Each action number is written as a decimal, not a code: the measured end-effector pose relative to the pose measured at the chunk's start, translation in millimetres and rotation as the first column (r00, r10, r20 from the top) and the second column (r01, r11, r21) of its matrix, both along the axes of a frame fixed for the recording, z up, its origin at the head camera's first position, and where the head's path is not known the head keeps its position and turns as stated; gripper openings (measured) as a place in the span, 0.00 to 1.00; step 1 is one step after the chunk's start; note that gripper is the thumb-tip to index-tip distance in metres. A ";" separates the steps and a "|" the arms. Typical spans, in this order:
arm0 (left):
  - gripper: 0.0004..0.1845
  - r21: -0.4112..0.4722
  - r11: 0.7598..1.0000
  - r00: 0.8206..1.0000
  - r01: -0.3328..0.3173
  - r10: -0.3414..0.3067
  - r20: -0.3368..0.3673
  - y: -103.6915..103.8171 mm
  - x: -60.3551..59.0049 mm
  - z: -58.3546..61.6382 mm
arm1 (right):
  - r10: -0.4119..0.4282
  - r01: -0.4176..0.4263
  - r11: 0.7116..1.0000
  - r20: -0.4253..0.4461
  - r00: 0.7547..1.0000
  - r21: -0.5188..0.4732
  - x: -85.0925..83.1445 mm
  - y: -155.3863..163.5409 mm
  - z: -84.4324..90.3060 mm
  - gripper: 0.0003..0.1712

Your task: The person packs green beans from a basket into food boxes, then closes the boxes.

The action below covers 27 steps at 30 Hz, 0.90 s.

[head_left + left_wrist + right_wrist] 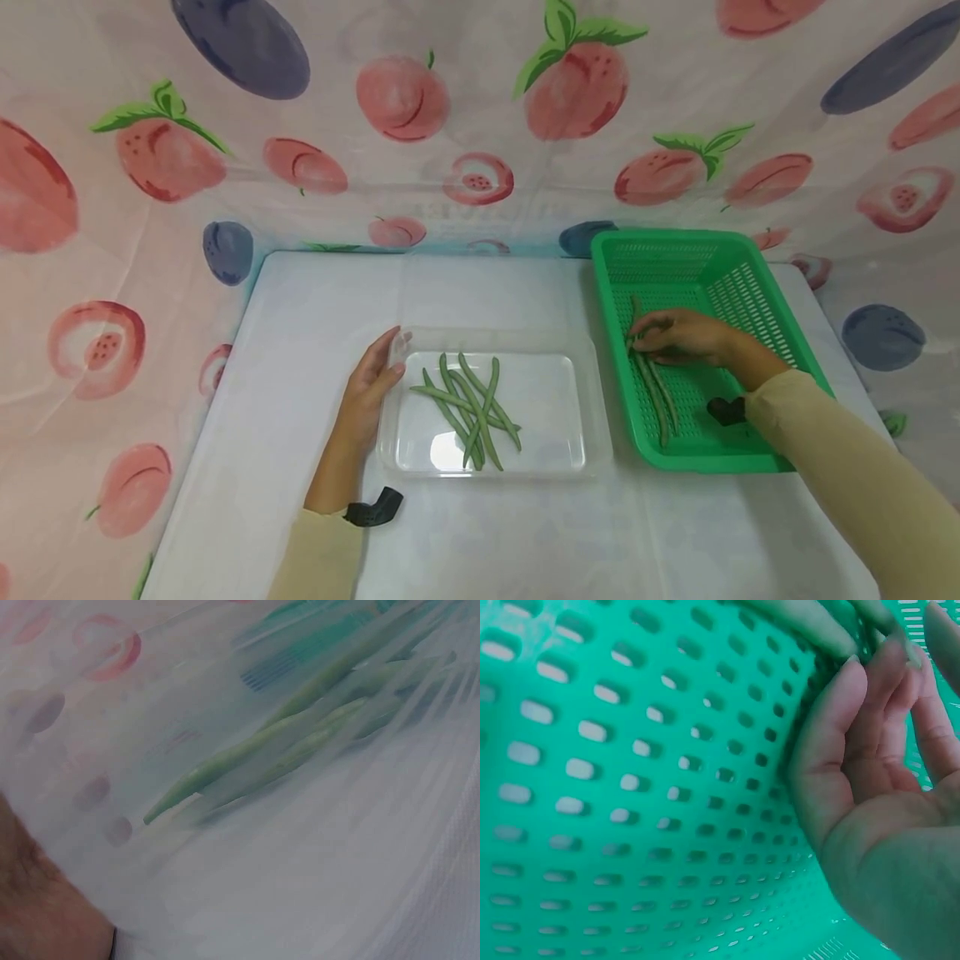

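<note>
While L hand (367,392) steadies tray (592,400), R hand (678,336) grips bean (651,387)

Green beans seen through a clear tray wall

Several green beans (300,735) lie bunched and slanting behind the blurred clear tray (247,855) — a bit of the left hand (37,900) shows at the lower corner, against the wall.

Clear plastic tray (592,400) with green beans (472,408); bright green perforated basket (757,292); white table (300,317); pink backdrop cloth (112,275) printed with red peaches, purple plums.
</note>
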<state>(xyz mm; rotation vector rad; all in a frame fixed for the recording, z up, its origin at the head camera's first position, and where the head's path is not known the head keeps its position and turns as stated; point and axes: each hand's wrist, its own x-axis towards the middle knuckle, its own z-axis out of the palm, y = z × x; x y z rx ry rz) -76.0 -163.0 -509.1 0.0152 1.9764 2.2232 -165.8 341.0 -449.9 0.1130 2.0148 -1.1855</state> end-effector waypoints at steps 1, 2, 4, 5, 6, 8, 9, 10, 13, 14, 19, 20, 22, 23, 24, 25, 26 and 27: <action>0.29 -0.002 1.000 1.000 -0.001 0.001 -0.001 -0.1 -0.3 -0.2 | 0.005 -0.005 1.000 -0.005 1.000 -0.002 0.1 0.7 0.8 0.30; 0.29 -0.002 1.000 1.000 -0.001 0.001 -0.002 -0.2 -0.4 -0.2 | 0.008 -0.008 1.000 -0.011 1.000 -0.002 0.4 1.2 2.0 0.30; 0.29 -0.003 1.000 1.000 -0.004 0.004 -0.002 -0.1 -0.7 -0.2 | 0.007 -0.007 1.000 -0.017 1.000 -0.006 1.0 2.3 4.5 0.30; 0.29 -0.004 1.000 1.000 -0.006 0.006 0.000 0.0 -0.8 -0.3 | 0.010 -0.010 1.000 -0.021 1.000 -0.004 1.3 3.1 5.7 0.30; 0.29 -0.007 1.000 1.000 -0.006 0.006 0.003 0.0 -0.8 -0.2 | 0.014 -0.014 1.000 -0.024 1.000 -0.001 1.8 3.7 7.5 0.30; 0.29 -0.008 1.000 1.000 -0.006 0.006 0.006 0.4 -0.9 0.1 | 0.012 -0.012 1.000 -0.021 1.000 -0.011 2.9 5.1 10.9 0.30; 0.29 -0.009 1.000 1.000 -0.007 0.007 0.006 0.5 -0.9 0.2 | 0.008 -0.009 1.000 -0.014 1.000 -0.022 3.3 5.8 12.4 0.29; 0.29 -0.011 1.000 1.000 -0.006 0.006 0.007 0.5 -1.1 0.4 | 0.009 -0.010 0.999 -0.011 1.000 -0.031 3.8 6.4 14.2 0.28; 0.29 -0.009 1.000 1.000 -0.009 0.009 0.005 0.6 -1.5 0.5 | 0.011 -0.011 0.997 0.002 1.000 -0.072 5.4 8.0 17.7 0.25; 0.29 -0.007 1.000 1.000 -0.010 0.011 0.004 0.7 -1.5 0.5 | 0.011 -0.010 0.996 0.005 1.000 -0.083 6.1 8.6 18.5 0.24; 0.29 -0.010 1.000 1.000 -0.013 0.013 0.004 0.7 -0.8 1.1 | 0.008 -0.004 0.992 0.031 0.999 -0.124 9.7 10.1 18.7 0.26; 0.29 -0.012 1.000 1.000 -0.013 0.013 0.006 0.7 -0.4 1.3 | 0.007 -0.002 0.992 0.040 0.999 -0.129 10.7 10.0 18.5 0.27; 0.30 -0.013 1.000 1.000 -0.014 0.014 0.013 0.5 -0.3 1.8 | 0.022 -0.014 0.990 0.052 0.998 -0.142 11.4 9.9 17.7 0.29; 0.30 -0.010 1.000 1.000 -0.013 0.013 0.015 0.5 -0.2 1.8 | 0.031 -0.023 0.989 0.055 0.998 -0.145 11.9 9.8 17.6 0.30; 0.30 -0.008 1.000 1.000 -0.013 0.014 0.016 0.5 -0.2 1.8 | 0.045 -0.036 0.988 0.058 0.997 -0.149 12.4 9.8 17.6 0.32; 0.30 -0.005 1.000 1.000 -0.014 0.014 0.018 0.6 -0.3 1.7 | 0.058 -0.048 0.988 0.060 0.996 -0.150 12.9 10.0 17.4 0.33; 0.29 -0.003 1.000 1.000 -0.016 0.016 0.020 0.5 -0.2 1.6 | 0.074 -0.064 0.987 0.061 0.995 -0.151 13.4 10.2 17.3 0.35; 0.29 -0.001 1.000 1.000 -0.017 0.017 0.019 0.7 -0.3 1.7 | 0.088 -0.078 0.985 0.060 0.994 -0.152 13.8 10.6 17.2 0.36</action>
